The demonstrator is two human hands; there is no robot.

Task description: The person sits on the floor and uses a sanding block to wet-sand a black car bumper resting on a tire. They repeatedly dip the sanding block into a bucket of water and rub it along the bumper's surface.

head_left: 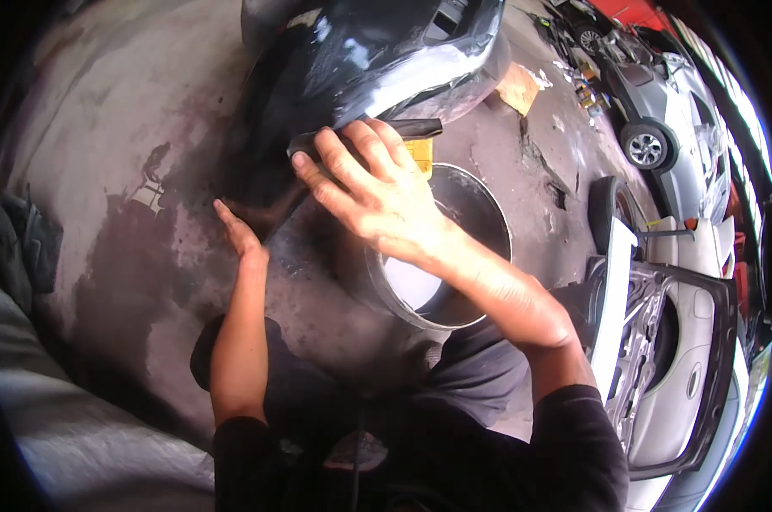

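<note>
Down on the grey concrete floor [104, 128], a person in dark long sleeves works at a glossy dark car body panel [360, 60] propped in front of them. Their right hand [373, 183] lies flat over a long black rubber sanding block [364, 135], fingers spread and pressed down on it, holding it against the panel's lower edge; a strip of yellow abrasive paper [420, 155] shows just under the block. Their left hand [239, 232] is open, fingers together and stretched out, its fingertips touching the dull dark lower part of the panel, well left of the block. Just beneath the right wrist stands a round metal bucket [488, 213] with pale contents. Off to the right a white car door [667, 367] leans, and a grey car [659, 94] is parked farther back
</note>
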